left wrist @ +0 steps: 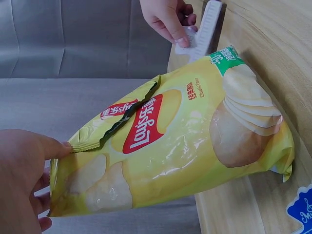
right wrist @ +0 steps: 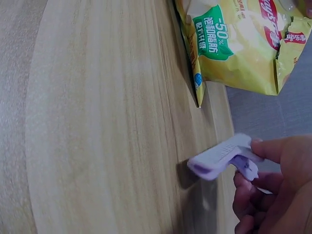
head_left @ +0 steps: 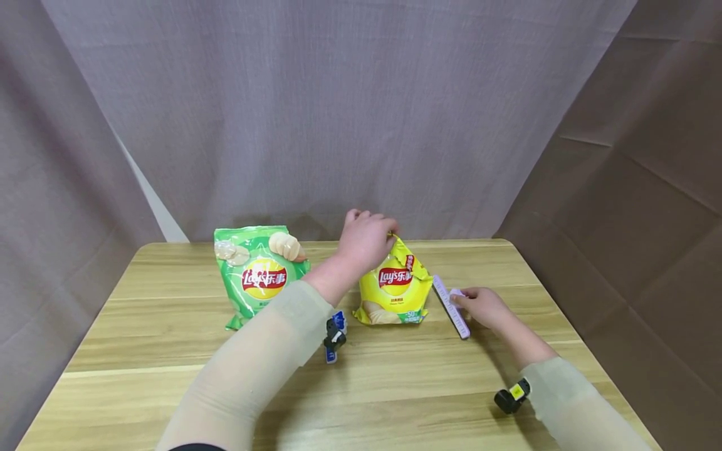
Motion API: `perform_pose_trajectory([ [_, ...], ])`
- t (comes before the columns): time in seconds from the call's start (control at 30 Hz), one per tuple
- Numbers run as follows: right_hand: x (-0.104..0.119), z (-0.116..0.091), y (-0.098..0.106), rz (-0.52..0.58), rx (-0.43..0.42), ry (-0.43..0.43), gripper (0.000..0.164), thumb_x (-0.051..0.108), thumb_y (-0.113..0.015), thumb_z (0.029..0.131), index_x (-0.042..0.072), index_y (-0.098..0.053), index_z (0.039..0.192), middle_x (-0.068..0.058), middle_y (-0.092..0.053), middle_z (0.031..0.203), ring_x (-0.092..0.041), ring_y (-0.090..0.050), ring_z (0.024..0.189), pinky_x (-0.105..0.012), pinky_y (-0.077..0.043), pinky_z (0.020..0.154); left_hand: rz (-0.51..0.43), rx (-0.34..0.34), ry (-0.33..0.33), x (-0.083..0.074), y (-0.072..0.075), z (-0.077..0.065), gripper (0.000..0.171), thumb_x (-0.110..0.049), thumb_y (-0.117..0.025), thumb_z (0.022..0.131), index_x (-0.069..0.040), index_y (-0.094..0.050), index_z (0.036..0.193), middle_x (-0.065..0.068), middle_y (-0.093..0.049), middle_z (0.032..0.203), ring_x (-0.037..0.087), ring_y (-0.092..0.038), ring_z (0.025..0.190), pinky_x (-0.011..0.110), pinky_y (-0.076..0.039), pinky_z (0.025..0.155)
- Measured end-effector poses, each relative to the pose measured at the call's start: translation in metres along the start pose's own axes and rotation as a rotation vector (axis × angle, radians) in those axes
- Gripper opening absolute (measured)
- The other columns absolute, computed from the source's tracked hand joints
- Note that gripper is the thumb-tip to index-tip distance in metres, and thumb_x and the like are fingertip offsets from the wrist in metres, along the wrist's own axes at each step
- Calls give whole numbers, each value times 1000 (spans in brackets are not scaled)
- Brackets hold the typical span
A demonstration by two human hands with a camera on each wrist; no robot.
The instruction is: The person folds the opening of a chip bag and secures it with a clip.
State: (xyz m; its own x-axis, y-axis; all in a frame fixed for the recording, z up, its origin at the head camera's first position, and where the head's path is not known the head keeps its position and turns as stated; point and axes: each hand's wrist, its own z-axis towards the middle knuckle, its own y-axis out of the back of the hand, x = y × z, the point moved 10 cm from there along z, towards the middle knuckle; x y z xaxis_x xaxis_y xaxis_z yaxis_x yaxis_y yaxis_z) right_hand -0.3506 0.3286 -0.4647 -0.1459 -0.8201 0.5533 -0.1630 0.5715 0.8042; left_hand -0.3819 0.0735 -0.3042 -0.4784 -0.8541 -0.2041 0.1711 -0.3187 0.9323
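My left hand point(head_left: 366, 239) grips the top corner of a yellow Lay's chip bag point(head_left: 389, 295) that stands on the table. In the left wrist view the thumb pinches the upper edge of the bag point(left wrist: 170, 151), whose top is torn and partly folded over. To the right of the bag, my right hand point(head_left: 484, 307) holds a long pale purple bag clip point(head_left: 458, 322) by its small handle. In the right wrist view the thumb and fingers pinch the end of the clip point(right wrist: 214, 161), close over the table.
A green Lay's chip bag point(head_left: 262, 263) leans at the back left of the wooden table point(head_left: 406, 388). A blue clip point(head_left: 331, 356) lies near the middle, partly behind the left wrist's camera. Grey curtain point(head_left: 350, 113) hangs behind the table.
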Motion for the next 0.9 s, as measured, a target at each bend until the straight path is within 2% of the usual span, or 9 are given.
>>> perform_pose_trajectory([
  [0.1, 2, -1, 7, 12, -45, 8, 56, 34, -57, 99, -13, -56, 129, -32, -59, 125, -43, -55, 114, -55, -43, 99, 3, -2, 0, 0, 0, -1, 18, -32, -60, 99, -29, -70, 114, -11, -69, 113, 16, -57, 108, 46, -26, 110],
  [0.27, 1, -2, 16, 17, -102, -5, 51, 33, -60, 97, -10, -60, 124, -29, -63, 119, -40, -58, 106, -52, -46, 92, 3, -17, -4, -1, 1, -1, 17, -31, -61, 99, -28, -70, 112, -10, -69, 112, 16, -57, 107, 46, -26, 110],
  [0.4, 0, -2, 17, 15, -100, -13, 50, 33, -59, 98, -9, -60, 126, -22, -68, 105, -33, -60, 96, -47, -47, 86, 4, -23, -3, -1, 1, -1, 17, -31, -61, 99, -28, -70, 112, -10, -69, 111, 16, -58, 105, 46, -27, 109],
  [0.53, 1, -5, 17, 46, -80, -17, 51, 30, -57, 99, -12, -58, 127, -18, -69, 86, -30, -61, 85, -38, -46, 76, 6, -22, -3, -2, 1, -1, 17, -31, -61, 99, -28, -70, 113, -10, -69, 111, 16, -58, 105, 47, -27, 109],
  [0.6, 2, -6, 17, 68, -71, -21, 50, 28, -56, 99, -13, -56, 127, -17, -68, 81, -29, -61, 81, -34, -44, 70, 7, -21, -3, -2, 1, -1, 17, -31, -61, 99, -28, -70, 112, -10, -69, 111, 16, -58, 105, 47, -27, 110],
  [0.9, 8, -8, 14, 135, -43, 4, 45, 24, -56, 100, -12, -55, 127, -21, -66, 94, -28, -62, 78, -28, -45, 63, 2, -14, -4, -3, 1, -1, 18, -30, -61, 99, -27, -71, 113, -9, -69, 112, 17, -57, 106, 47, -26, 110],
])
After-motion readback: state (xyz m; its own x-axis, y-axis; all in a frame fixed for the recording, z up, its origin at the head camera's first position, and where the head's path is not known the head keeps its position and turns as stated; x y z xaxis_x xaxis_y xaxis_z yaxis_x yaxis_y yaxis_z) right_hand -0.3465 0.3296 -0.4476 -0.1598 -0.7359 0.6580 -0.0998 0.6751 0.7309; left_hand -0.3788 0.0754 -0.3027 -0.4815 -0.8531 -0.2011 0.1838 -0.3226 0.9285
